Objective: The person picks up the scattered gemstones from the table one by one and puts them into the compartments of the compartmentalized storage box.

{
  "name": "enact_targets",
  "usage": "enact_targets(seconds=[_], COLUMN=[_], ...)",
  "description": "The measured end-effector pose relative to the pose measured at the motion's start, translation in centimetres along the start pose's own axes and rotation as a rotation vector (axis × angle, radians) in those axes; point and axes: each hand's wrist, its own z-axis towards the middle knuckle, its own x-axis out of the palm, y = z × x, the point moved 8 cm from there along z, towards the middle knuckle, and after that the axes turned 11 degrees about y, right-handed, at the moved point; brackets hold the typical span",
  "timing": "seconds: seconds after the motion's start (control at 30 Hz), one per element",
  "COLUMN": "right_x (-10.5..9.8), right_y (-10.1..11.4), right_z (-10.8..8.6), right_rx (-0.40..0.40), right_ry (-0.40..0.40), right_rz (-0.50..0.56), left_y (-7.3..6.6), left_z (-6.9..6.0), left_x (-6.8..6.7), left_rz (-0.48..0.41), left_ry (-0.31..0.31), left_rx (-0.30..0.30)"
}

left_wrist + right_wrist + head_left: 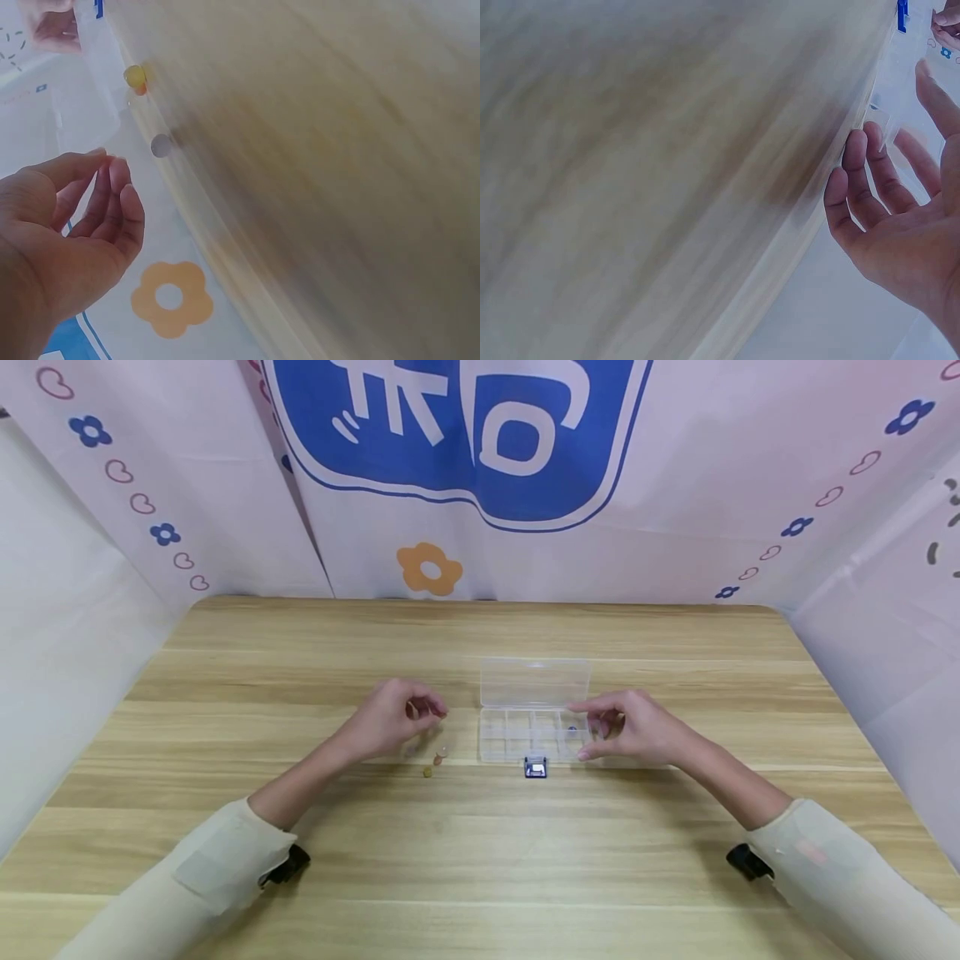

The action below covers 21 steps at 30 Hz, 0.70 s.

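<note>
Right fingers (841,210); box end (573,746) between them

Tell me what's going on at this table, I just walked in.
A person's right hand holds the right end of a clear divided box, its lid open at the back. The left hand seems to pinch something tiny. A few small beads lie between that hand and the box, and a small blue item sits at the box's right end.
</note>
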Motion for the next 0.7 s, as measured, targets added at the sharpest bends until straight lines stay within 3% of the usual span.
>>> enact_targets(seconds=[0.7], right_x=[0.0], right_y=[-0.1], right_z=[0.0], right_rx=[0.007], right_ry=[0.001], right_rz=[0.008], left_y=[-1.1], left_z=[1.1], left_x=[0.7], left_rz=[-0.028], left_ry=[0.032], left_rx=[0.025])
